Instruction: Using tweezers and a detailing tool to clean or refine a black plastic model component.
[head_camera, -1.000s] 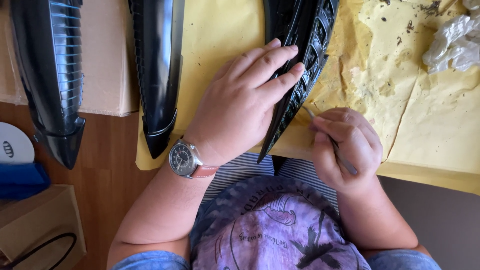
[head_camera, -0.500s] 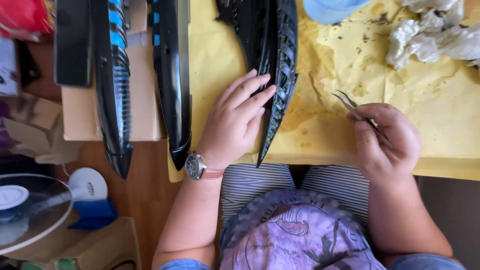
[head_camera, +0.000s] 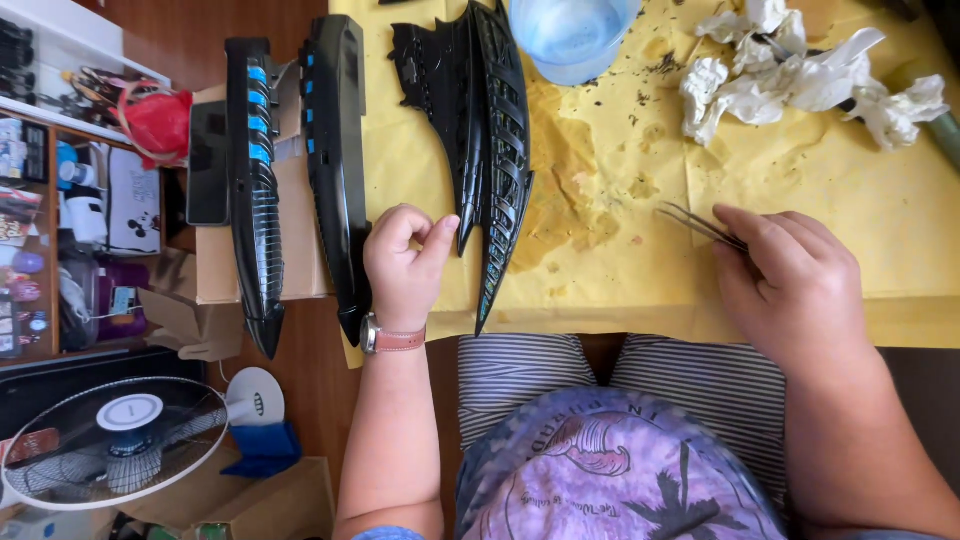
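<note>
R hand (head_camera: 790, 285) grip pinching tweezers (head_camera: 700, 225), L hand (head_camera: 403, 262) curled empty beside the black ribbed hull piece (head_camera: 500, 170) lying on yellow-covered surface (head_camera: 620, 250); looks maybe halfway, other hull parts unjoined

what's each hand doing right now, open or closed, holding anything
left hand: curled closed, empty, beside the black ribbed model part.
right hand: closed on thin metal tweezers over the yellow paper.
</note>
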